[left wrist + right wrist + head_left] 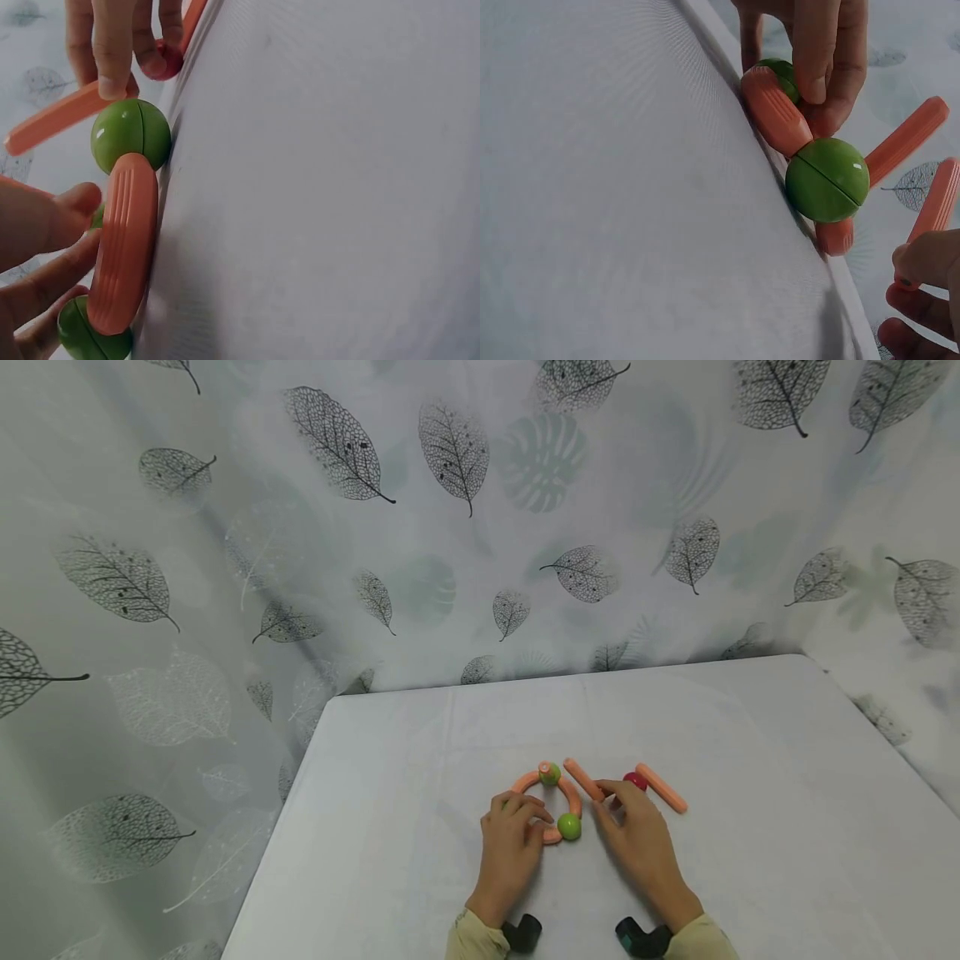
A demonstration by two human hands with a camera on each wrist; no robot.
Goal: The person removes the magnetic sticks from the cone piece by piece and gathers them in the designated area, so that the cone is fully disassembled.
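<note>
Left hand [512,843] pinching the near end of the curved orange rod [573,797], steadying the ring of rods and green balls [569,827] flat on the white table [420,793]. Right hand [637,835] fingers curled on a straight orange rod [583,778], lined up toward the upper green ball [550,773]. Red ball [636,781] and second straight rod [662,787] parked just right of it, near to hand.

You see soft, even light in every view, bright but not harsh. The table [750,827] looks pale and smooth, with only faint shadows under the hands. In the head view the edges bend and stretch, so the leaf curtain [225,568] curves. In both wrist views the near fingers look blurry, and small white shine spots sit on the green ball [827,180].
</note>
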